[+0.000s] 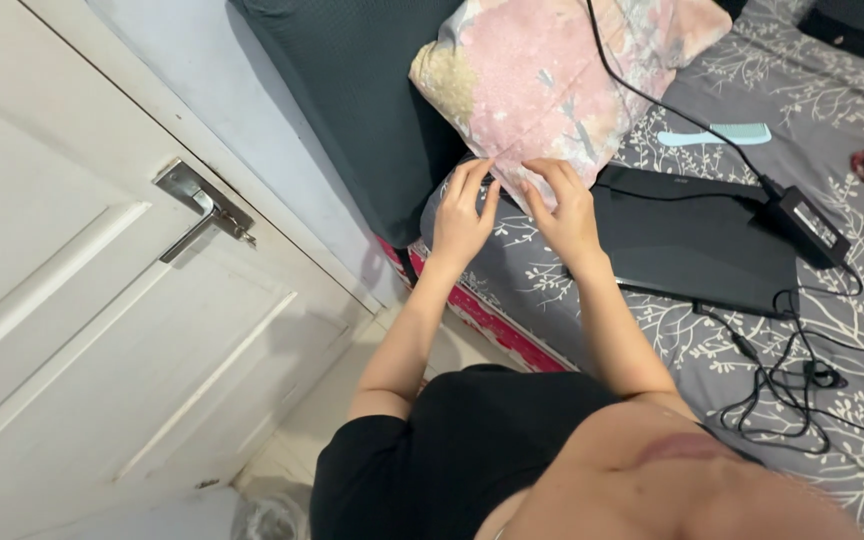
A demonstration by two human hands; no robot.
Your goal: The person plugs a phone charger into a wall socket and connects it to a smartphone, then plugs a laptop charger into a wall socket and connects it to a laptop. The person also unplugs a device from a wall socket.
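Nearest to the camera is the person's black shirt [452, 450], and from it both bare arms reach out to the bed.

Largest is the bed [652, 330], covered with a grey sheet that has a white branch pattern. At its head edge a dark green cushion [352, 100] leans on the wall, and against it lies the pink flowered pillow [542, 80]. This pillow looks soft and light; I judge it bends and sags when lifted, so the lower corners or the lower edge are the good places to grip it.

The left hand [462, 215] and the right hand [567, 210] both rest on the lower edge of the pillow, near the side edge of the bed. The fingers are spread and a little curled, touching the cloth, holding nothing closed.

Just beside the right hand lies a closed black laptop [702, 240], with a black power adapter [802, 225] at its far corner and a cable [812, 390] in loops near it. A light blue comb [717, 134] lies further up the sheet. No container shows.
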